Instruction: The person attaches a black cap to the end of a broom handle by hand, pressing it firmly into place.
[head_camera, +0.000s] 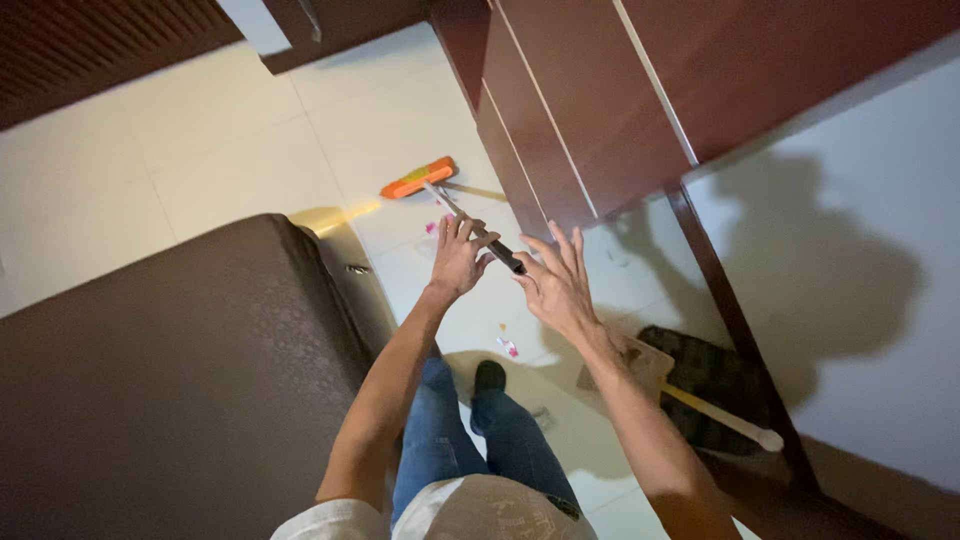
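A broom with an orange head (418, 178) rests on the pale tiled floor (200, 150), and its metal handle (470, 225) runs back toward me. My left hand (457, 258) wraps around the handle partway down. My right hand (555, 280) has its fingers spread, with the thumb and fingertips touching the dark grip at the handle's near end. Small pink and white scraps (508, 346) lie on the tiles between the broom head and my feet.
A dark brown padded bed or sofa (170, 380) fills the left. Dark wooden wardrobe doors (590, 100) stand ahead on the right beside a white wall (880, 250). A dustpan with a light-coloured handle (700, 405) lies by a dark mat (715, 385).
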